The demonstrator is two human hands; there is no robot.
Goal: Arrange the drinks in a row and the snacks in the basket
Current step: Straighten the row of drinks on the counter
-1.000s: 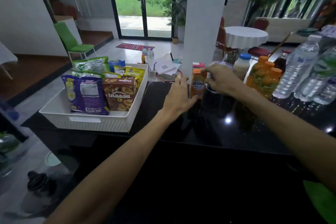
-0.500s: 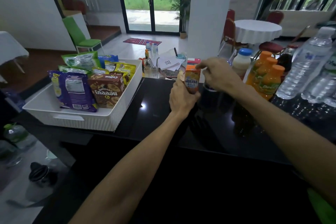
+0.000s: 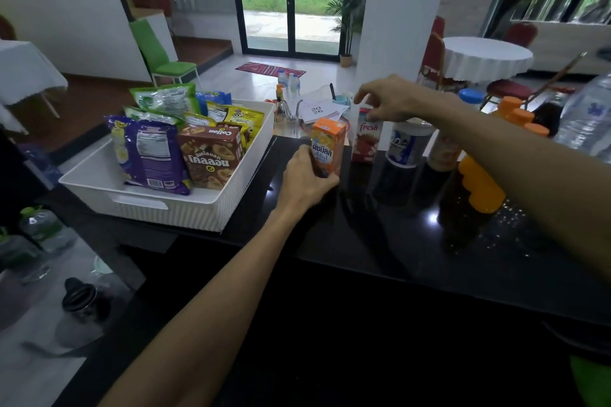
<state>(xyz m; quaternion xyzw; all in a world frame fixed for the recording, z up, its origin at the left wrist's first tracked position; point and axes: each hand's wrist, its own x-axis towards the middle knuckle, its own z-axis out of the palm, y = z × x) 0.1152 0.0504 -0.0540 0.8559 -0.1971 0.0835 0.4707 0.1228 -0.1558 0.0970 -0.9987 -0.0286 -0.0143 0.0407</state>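
Right hand (image 3: pixel 393 99) moved onto "fresh" carton (image 3: pixel 365 139), fingers pinching top | left hand (image 3: pixel 305 175) fingers grip orange carton (image 3: pixel 327 145)

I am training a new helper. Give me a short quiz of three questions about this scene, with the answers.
1. True or false: the left hand grips the orange carton.
2. What does the right hand hold by its top? A) nothing B) the red carton C) a spoon
3. Fill in: the brown snack box stands inside the white ____.
Key: 1 true; 2 B; 3 basket.
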